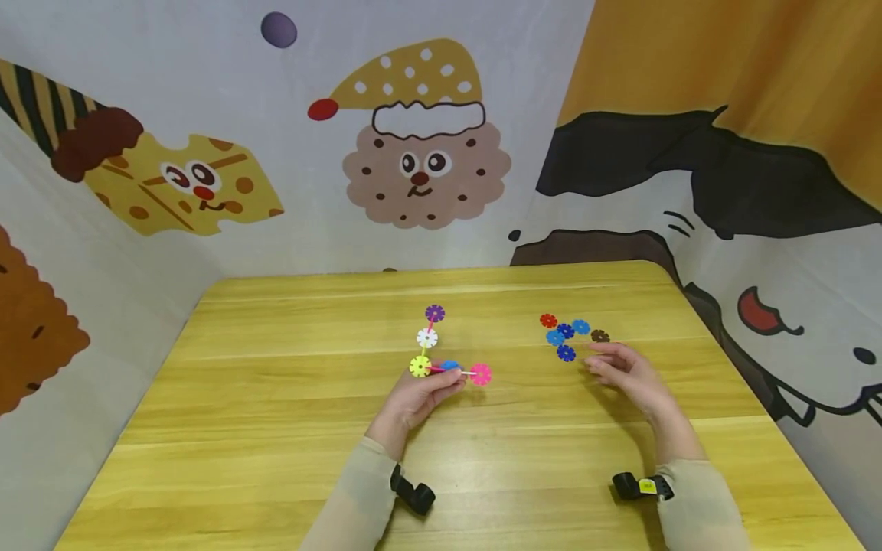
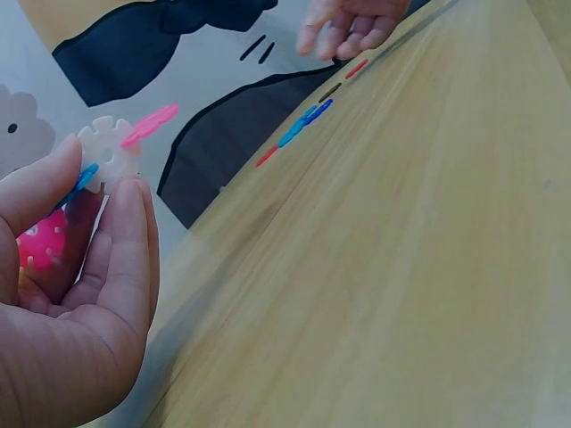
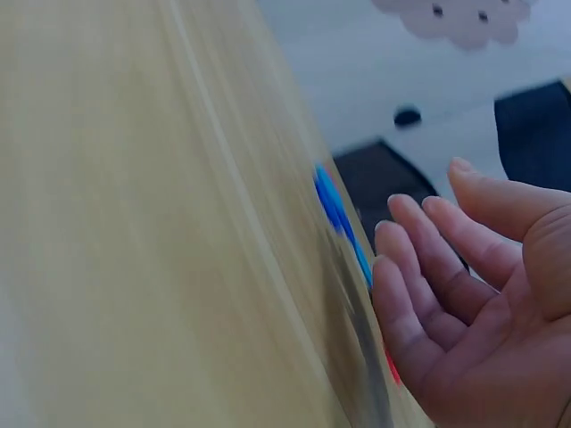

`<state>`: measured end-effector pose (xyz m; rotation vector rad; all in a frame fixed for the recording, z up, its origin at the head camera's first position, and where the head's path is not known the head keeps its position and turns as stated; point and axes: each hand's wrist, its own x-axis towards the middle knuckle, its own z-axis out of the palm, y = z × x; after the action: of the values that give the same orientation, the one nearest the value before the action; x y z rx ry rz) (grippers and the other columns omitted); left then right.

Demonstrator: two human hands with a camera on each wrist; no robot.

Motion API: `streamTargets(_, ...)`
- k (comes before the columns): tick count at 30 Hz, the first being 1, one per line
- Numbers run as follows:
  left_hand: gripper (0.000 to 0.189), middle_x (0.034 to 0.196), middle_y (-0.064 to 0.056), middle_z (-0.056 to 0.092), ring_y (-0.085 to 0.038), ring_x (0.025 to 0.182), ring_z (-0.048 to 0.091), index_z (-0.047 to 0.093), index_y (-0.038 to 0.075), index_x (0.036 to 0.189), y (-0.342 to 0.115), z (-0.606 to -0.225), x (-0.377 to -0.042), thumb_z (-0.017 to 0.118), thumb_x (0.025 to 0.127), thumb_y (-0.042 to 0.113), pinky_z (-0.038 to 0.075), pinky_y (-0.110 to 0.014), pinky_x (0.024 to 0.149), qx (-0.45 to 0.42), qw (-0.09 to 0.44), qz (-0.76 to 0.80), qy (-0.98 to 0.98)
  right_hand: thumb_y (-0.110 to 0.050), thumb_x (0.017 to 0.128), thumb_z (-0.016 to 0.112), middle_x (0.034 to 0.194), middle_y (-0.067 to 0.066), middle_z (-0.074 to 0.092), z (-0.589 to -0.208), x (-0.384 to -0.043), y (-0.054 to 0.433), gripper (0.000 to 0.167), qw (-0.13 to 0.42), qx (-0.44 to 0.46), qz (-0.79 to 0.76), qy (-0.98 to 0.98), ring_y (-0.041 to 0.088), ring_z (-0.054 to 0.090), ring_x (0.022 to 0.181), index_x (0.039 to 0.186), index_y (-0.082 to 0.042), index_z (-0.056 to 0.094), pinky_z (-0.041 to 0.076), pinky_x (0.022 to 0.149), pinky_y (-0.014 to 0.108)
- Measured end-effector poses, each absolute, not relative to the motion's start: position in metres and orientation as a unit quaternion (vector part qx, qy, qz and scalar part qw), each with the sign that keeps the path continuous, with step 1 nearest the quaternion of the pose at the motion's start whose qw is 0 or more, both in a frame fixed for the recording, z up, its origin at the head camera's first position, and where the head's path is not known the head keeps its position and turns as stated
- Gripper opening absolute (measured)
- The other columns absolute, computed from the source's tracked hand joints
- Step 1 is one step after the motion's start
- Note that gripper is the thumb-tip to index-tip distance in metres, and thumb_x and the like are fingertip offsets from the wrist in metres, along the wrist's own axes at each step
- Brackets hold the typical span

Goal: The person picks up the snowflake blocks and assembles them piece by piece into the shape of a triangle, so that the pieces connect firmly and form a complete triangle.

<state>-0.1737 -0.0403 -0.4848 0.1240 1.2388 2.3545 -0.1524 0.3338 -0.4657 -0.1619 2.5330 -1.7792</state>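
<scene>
Against a cartoon-printed curtain (image 1: 524,46), saw a bench (image 1: 276,428) from the head, with a chain of joined discs (image 1: 420,366) grasped in the left hand (image 1: 423,394) and loose discs (image 1: 566,331) near the right hand (image 1: 630,379). From the left wrist, saw the chain of joined discs pinched clear of the bench, with a white disc (image 2: 125,160) showing. From the right wrist, saw the right hand relaxed, grasping nothing. Judged the step as fetching another piece; probably called next for pinching one and pressing it onto the chain.
</scene>
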Motion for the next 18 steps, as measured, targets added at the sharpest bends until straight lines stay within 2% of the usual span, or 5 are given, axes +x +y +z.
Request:
streamTargets(7, 0.024, 0.089, -0.009, 0.072, -0.017, 0.083, 0.071, 0.07, 0.004, 0.09, -0.042, -0.485, -0.175, 0.055, 0.093, -0.015, 0.057, -0.029, 0.084, 0.049, 0.241, 0.855, 0.457, -0.019, 0.1, 0.062, 0.105, -0.009, 0.063, -0.461, -0.153, 0.373, 0.049, 0.002, -0.008, -0.516, 0.857, 0.001, 0.06, 0.091, 0.134, 0.013, 0.047, 0.054, 0.075, 0.021)
streamTargets(9, 0.024, 0.089, -0.009, 0.072, -0.017, 0.083, 0.071, 0.07, 0.004, 0.09, -0.043, -0.485, -0.175, 0.055, 0.093, -0.014, 0.057, -0.029, 0.084, 0.049, 0.241, 0.855, 0.457, -0.023, 0.1, 0.062, 0.106, -0.01, 0.063, -0.46, -0.154, 0.38, 0.052, 0.002, 0.004, -0.495, 0.869, -0.004, 0.057, 0.091, 0.135, 0.011, 0.047, 0.052, 0.075, 0.018)
streamTargets(13, 0.023, 0.088, -0.009, 0.071, -0.017, 0.083, 0.071, 0.07, 0.004, 0.09, -0.044, -0.486, -0.176, 0.056, 0.093, -0.014, 0.057, -0.028, 0.084, 0.051, 0.242, 0.857, 0.453, -0.03, 0.099, 0.062, 0.12, 0.012, 0.063, -0.46, -0.157, 0.389, 0.055, 0.005, 0.027, -0.451, 0.892, -0.008, 0.051, 0.093, 0.138, 0.008, 0.048, 0.047, 0.077, 0.018)
streamTargets(16, 0.022, 0.089, -0.009, 0.071, -0.017, 0.083, 0.071, 0.07, 0.004, 0.091, -0.044, -0.486, -0.175, 0.056, 0.093, -0.014, 0.057, -0.028, 0.084, 0.053, 0.243, 0.857, 0.451, -0.033, 0.099, 0.062, 0.133, 0.026, 0.055, -0.462, -0.161, 0.393, 0.058, 0.012, 0.045, -0.43, 0.902, 0.001, 0.051, 0.1, 0.14, 0.006, 0.048, 0.046, 0.082, 0.027)
streamTargets(18, 0.022, 0.089, -0.009, 0.071, -0.017, 0.084, 0.071, 0.07, 0.004, 0.091, -0.045, -0.485, -0.175, 0.056, 0.093, -0.014, 0.056, -0.029, 0.085, 0.053, 0.242, 0.856, 0.453, -0.035, 0.099, 0.062, 0.136, 0.029, 0.052, -0.463, -0.164, 0.395, 0.06, 0.017, 0.054, -0.42, 0.906, 0.011, 0.051, 0.105, 0.141, 0.005, 0.047, 0.045, 0.083, 0.033)
